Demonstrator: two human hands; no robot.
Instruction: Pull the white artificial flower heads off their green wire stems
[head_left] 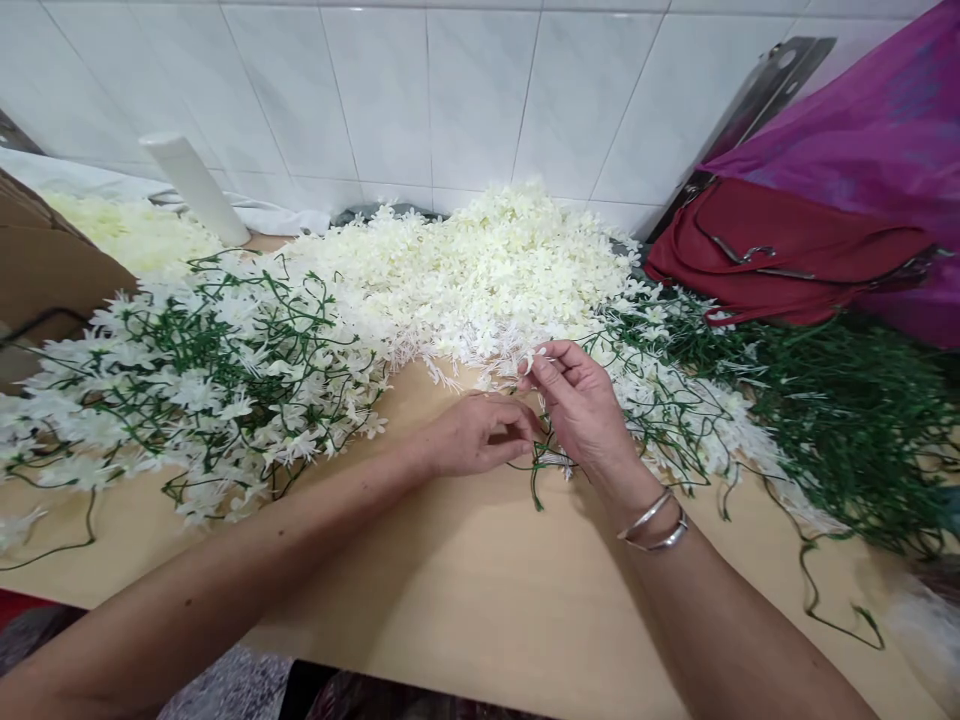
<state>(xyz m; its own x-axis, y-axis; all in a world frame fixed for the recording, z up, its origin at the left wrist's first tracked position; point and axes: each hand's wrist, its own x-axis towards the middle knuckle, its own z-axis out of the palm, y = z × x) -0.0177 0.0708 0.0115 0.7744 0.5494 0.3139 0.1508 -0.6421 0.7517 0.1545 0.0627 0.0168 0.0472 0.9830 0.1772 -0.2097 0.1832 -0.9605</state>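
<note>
Flower (pixel 533 361) pinched in my right hand (pixel 577 400); whether my left hand (pixel 480 434) grips, I can't tell. Blossoms (pixel 480 265) crowd the table's (pixel 480 590) far edge.

A soft red bag with straps (pixel 817 240) sits on the right, in front of a big, thin purple sheet (pixel 870 150). A smooth white tube (pixel 195 190) is near a brown cardboard box (pixel 56 265). Behind is a shiny white tile wall (pixel 480 100).
</note>
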